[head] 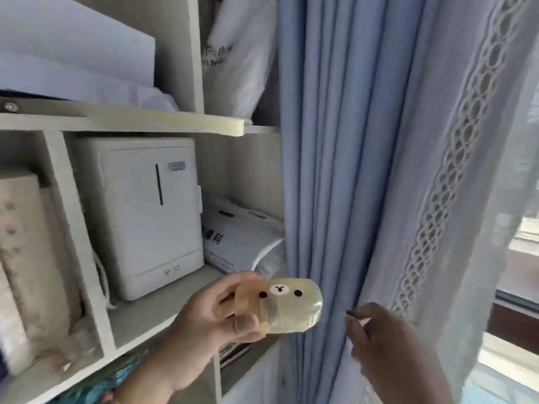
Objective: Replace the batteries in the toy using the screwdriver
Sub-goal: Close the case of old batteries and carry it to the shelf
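Bright daylight frm window (522,217), motion blur, edges warped.

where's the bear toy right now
In the head view the bear-face toy is low and centre, gripped in the left hand before the shelf unit, beside the blue curtain.

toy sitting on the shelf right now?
No, the left hand holds the bear-face toy in the air in front of the shelf.
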Available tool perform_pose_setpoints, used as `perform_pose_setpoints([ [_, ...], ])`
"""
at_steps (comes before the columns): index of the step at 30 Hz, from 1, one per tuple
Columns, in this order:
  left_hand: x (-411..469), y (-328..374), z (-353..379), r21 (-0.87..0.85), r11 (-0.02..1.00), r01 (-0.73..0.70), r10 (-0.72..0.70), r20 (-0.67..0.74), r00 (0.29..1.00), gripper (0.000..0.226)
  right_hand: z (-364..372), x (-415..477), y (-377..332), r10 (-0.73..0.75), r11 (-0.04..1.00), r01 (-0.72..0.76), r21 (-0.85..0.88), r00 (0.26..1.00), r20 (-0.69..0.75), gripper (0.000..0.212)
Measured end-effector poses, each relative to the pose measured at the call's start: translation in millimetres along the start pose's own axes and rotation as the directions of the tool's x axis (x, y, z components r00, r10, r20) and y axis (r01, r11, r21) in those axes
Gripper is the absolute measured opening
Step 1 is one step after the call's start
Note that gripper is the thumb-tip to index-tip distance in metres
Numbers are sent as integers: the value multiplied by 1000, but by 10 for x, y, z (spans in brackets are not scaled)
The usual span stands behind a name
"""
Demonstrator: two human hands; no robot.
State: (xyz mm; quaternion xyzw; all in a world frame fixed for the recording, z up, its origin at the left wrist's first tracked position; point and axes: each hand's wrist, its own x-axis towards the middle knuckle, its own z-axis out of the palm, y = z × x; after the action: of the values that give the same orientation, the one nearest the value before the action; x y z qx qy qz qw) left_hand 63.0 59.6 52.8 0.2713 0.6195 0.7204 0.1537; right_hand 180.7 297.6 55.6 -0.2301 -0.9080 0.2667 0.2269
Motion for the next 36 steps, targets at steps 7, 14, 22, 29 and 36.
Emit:
perform_pose_setpoints([
  [7,-332,175,-334,140,990,-21,80,-427,901,94,684,634,-695,-347,928,311,207,922,173,33],
  [14,-467,69,-713,246,964,97,74,-602,795,86,1190,867,-1116,-442,893,382,239,848,294,15],
  [22,-328,-325,-743,350,928,127,129,-622,772,68,1561,1057,-1241,-468,884,426,193,805,365,24],
  [29,-126,-399,-801,417,886,201,171,-698,696,81,1730,1201,-1441,-570,804,587,96,712,410,30],
  [36,-18,-597,-863,385,877,288,153,-791,593,101,1978,1299,-1542,-585,777,622,98,656,477,26],
])
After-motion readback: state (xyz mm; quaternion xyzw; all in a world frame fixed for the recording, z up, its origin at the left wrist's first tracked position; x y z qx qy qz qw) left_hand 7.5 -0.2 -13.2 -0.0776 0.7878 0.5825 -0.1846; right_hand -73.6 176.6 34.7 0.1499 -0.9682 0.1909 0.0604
